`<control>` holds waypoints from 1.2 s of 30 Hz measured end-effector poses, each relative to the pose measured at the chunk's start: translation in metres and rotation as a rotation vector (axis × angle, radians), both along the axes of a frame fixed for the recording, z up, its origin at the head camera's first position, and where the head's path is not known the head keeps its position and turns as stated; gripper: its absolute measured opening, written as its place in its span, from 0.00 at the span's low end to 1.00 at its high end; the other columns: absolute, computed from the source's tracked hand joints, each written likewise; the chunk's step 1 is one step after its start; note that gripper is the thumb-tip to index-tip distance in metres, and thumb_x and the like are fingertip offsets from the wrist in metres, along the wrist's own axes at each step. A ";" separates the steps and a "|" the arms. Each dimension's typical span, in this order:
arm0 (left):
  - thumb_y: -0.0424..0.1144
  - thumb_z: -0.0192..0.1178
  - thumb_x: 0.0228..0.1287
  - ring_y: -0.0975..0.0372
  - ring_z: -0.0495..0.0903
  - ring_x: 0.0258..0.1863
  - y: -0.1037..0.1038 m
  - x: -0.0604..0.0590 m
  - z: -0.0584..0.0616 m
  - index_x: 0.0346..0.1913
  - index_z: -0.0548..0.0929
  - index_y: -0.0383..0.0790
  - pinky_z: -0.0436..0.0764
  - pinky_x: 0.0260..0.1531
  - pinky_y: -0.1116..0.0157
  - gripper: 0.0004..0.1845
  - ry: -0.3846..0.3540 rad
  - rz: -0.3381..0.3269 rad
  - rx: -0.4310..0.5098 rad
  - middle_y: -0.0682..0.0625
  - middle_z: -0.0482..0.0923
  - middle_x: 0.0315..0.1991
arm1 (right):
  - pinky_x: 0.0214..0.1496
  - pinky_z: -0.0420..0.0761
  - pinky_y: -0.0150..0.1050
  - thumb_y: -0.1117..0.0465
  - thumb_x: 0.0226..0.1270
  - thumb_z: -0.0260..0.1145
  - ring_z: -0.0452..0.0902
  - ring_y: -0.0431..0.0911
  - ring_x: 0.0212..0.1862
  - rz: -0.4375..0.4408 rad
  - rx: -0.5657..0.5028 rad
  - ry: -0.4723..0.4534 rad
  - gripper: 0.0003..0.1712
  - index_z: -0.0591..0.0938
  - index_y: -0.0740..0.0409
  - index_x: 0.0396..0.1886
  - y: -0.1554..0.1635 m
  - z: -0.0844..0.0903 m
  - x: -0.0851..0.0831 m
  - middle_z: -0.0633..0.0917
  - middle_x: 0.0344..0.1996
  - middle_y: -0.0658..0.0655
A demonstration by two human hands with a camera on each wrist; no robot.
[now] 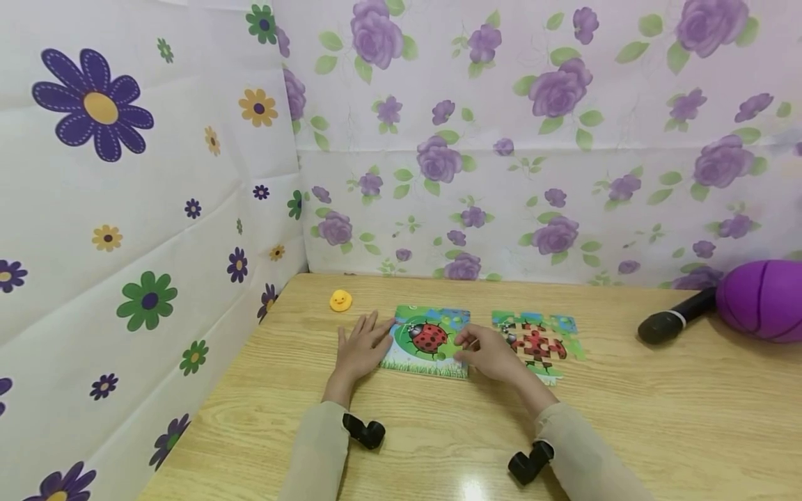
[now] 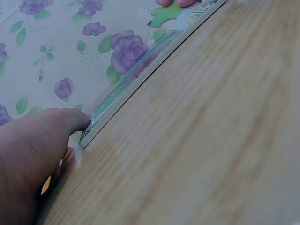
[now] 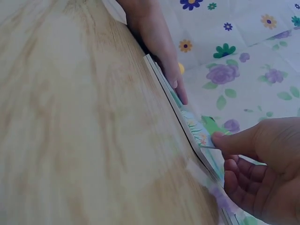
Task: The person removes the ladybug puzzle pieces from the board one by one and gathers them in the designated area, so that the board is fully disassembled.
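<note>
A flat puzzle board [image 1: 401,358] with a ladybug picture lies on the table in the head view. My left hand [image 1: 361,353] rests at its left edge, fingers stretched out on the table. In the left wrist view the thumb of that hand [image 2: 42,136] touches the board's corner. Over the board's right part, my right hand [image 1: 487,353] pinches a puzzle piece between thumb and fingers. The puzzle piece [image 2: 165,15] shows green in the left wrist view and is tilted up from the board in the right wrist view.
Right of the board lies a group of loose ladybug puzzle pieces [image 1: 535,341], partly behind the right forearm. A yellow duck toy [image 1: 340,300] sits at the back left. At the far right are a black microphone [image 1: 670,321] and a purple ball [image 1: 761,300]. Patterned cloth walls stand behind and left.
</note>
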State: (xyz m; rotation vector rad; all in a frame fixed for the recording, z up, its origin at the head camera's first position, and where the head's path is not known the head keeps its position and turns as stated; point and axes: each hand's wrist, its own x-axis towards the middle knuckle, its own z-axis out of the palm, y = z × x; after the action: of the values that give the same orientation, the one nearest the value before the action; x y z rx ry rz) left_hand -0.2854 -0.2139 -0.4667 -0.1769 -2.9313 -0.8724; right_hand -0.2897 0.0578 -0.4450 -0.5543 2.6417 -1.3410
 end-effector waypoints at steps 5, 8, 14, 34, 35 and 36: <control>0.53 0.44 0.75 0.47 0.44 0.79 0.000 -0.002 -0.002 0.72 0.68 0.57 0.29 0.73 0.34 0.25 0.000 -0.001 0.000 0.46 0.50 0.79 | 0.32 0.79 0.36 0.64 0.65 0.66 0.77 0.44 0.36 0.010 -0.084 0.020 0.05 0.81 0.58 0.40 0.004 -0.001 -0.002 0.83 0.37 0.57; 0.53 0.45 0.75 0.46 0.44 0.79 0.000 -0.001 -0.002 0.72 0.68 0.57 0.29 0.72 0.34 0.25 0.002 -0.007 0.000 0.45 0.50 0.79 | 0.34 0.79 0.37 0.63 0.67 0.65 0.78 0.46 0.38 0.004 -0.135 -0.002 0.05 0.82 0.58 0.40 0.007 -0.001 -0.001 0.83 0.40 0.59; 0.52 0.45 0.76 0.46 0.44 0.79 0.001 0.000 0.001 0.71 0.68 0.56 0.29 0.72 0.34 0.25 0.005 -0.010 0.003 0.45 0.50 0.79 | 0.36 0.83 0.39 0.63 0.68 0.64 0.80 0.47 0.37 -0.015 -0.219 -0.066 0.08 0.81 0.61 0.43 0.011 0.004 0.002 0.82 0.40 0.60; 0.52 0.46 0.75 0.44 0.45 0.79 0.000 -0.001 -0.002 0.72 0.68 0.55 0.29 0.72 0.33 0.25 0.017 -0.011 0.009 0.44 0.51 0.78 | 0.47 0.86 0.37 0.57 0.69 0.65 0.82 0.43 0.41 -0.135 -0.277 -0.168 0.18 0.79 0.65 0.50 0.074 0.010 0.006 0.84 0.37 0.51; 0.52 0.46 0.75 0.44 0.45 0.79 0.000 -0.001 -0.003 0.72 0.68 0.55 0.29 0.72 0.33 0.25 0.017 -0.011 0.006 0.44 0.51 0.78 | 0.46 0.86 0.37 0.57 0.69 0.65 0.82 0.42 0.41 -0.137 -0.274 -0.167 0.18 0.79 0.65 0.51 0.079 0.010 0.006 0.84 0.37 0.51; 0.52 0.46 0.75 0.44 0.45 0.79 0.000 -0.001 -0.003 0.72 0.68 0.55 0.29 0.72 0.33 0.25 0.018 -0.013 0.009 0.44 0.51 0.78 | 0.46 0.86 0.36 0.57 0.69 0.65 0.82 0.41 0.40 -0.137 -0.275 -0.162 0.19 0.79 0.66 0.51 0.084 0.010 0.006 0.84 0.38 0.52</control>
State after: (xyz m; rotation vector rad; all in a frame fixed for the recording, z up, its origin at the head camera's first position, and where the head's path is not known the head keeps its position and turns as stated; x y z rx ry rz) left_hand -0.2865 -0.2139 -0.4696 -0.2019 -2.9121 -0.8812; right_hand -0.2836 0.1419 -0.4355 -0.2815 2.4203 -1.7249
